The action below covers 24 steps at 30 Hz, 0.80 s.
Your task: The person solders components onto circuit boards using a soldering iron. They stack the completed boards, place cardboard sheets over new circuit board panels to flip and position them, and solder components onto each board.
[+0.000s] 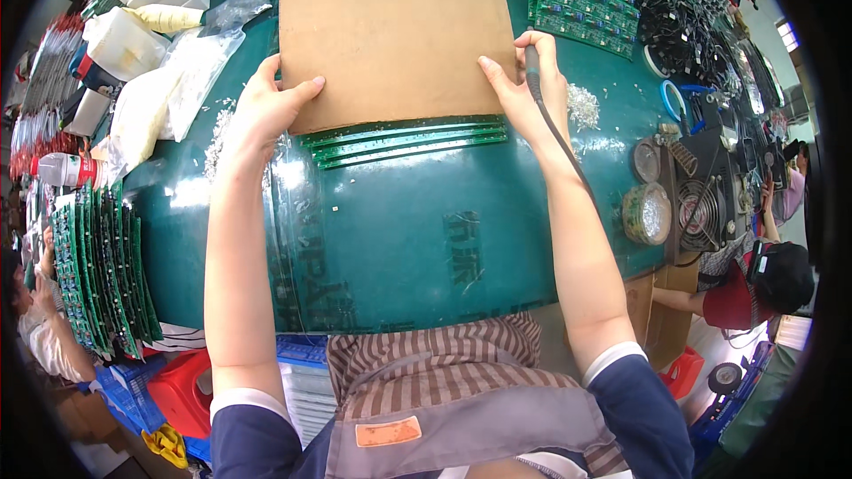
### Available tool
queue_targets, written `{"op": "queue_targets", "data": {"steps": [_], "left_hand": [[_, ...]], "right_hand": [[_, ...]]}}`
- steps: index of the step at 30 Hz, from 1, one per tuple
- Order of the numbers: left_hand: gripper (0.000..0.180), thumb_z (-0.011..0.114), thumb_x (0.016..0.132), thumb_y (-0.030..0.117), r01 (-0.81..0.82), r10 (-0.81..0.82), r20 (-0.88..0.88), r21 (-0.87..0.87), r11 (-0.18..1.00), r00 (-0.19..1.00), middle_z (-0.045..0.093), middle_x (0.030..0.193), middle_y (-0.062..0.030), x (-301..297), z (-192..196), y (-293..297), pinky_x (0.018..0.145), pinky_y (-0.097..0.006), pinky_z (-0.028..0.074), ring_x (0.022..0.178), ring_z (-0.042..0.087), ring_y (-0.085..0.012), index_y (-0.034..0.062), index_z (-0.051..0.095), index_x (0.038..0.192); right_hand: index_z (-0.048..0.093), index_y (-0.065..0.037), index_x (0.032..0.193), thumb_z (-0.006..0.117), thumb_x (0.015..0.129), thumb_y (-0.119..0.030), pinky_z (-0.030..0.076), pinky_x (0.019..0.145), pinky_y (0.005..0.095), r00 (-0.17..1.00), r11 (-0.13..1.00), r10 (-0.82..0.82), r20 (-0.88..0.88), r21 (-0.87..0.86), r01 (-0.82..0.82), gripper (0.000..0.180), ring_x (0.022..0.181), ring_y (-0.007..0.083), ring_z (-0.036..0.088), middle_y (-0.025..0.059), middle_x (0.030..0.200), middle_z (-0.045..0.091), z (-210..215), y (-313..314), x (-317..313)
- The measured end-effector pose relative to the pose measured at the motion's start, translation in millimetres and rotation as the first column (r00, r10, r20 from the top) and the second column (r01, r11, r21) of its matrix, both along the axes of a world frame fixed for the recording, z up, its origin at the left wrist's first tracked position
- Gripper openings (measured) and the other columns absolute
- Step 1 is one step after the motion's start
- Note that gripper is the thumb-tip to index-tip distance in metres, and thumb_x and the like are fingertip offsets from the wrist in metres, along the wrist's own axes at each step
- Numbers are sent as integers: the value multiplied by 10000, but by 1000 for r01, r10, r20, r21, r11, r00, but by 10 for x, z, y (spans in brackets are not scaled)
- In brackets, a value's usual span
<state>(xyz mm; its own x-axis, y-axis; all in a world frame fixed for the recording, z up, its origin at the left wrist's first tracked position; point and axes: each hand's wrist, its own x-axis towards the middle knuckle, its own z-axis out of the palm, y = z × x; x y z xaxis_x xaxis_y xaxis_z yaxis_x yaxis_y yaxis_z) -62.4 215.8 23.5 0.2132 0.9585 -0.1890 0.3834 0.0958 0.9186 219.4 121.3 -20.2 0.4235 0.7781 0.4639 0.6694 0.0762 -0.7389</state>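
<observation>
A brown cardboard sheet (399, 40) is held flat over the middle of the table between both hands. My left hand (266, 108) is closed on its left edge, thumb on top. My right hand (535, 89) pinches the right edge, thumb on top. That same hand also holds a soldering iron (532, 66) by its dark handle, with the cord running down along my forearm; its tip is hidden. Under the near edge of the sheet, several strips of green circuit boards (408, 144) stick out. The rest of them is covered.
Small clear pieces lie in piles (581, 108) on the green table (399, 231). A rack of upright circuit boards (102, 266) stands left, plastic bags (182, 80) beyond it. Right are a fan (699, 213) and a wire spool (648, 213). More board panels (581, 0) lie far right. Other people sit nearby.
</observation>
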Motion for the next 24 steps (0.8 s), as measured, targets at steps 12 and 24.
{"op": "queue_targets", "data": {"steps": [12,24], "left_hand": [[694,744,815,199,-77,75,-190,-1,997,979,627,1125,-207,72,14,-44,884,-352,483,1014,626,-242,-10,438,1402],[690,815,758,140,-88,88,-36,-9,996,995,669,1015,-177,-17,-130,8,771,-330,518,873,661,-214,-32,495,1344]], "right_hand": [[435,-92,1051,801,779,-207,502,589,344,999,1000,15,34,5,-15,470,600,261,623,109,710,594,-87,75,42],[422,-87,1028,833,728,-130,533,697,298,938,992,112,-329,85,-89,511,764,152,657,108,874,697,-287,167,75]]}}
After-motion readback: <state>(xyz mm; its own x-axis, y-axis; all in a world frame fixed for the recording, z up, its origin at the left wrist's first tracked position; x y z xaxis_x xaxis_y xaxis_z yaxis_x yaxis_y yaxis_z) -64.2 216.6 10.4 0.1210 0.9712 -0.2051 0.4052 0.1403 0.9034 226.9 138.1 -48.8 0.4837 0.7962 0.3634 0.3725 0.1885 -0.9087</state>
